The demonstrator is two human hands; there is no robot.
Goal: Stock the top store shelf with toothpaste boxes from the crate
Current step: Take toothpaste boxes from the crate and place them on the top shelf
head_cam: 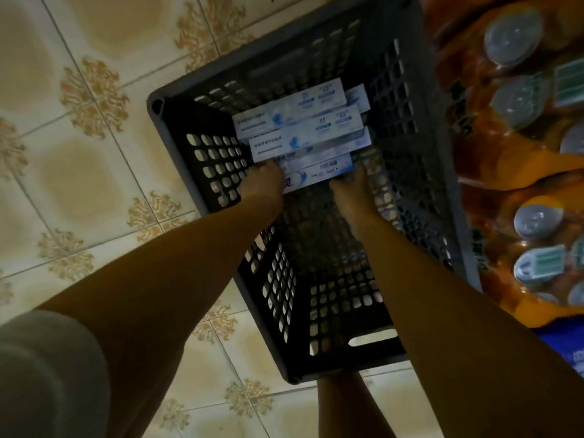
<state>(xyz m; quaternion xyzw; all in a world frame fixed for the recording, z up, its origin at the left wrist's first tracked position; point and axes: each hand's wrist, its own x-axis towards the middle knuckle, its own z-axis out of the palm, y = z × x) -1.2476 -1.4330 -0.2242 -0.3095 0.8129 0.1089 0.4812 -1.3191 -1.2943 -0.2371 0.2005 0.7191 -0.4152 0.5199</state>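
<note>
- The toothpaste boxes in the crate carry blue and white print, too blurred to read.
- The green labels on the orange bottle packs cannot be read either.

Both hands on crate's toothpaste boxes

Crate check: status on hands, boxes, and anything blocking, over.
Left hand and right hand grip opposite ends of the nearest toothpaste box. Remaining boxes lie flat in the crate. Nothing blocking.
</note>
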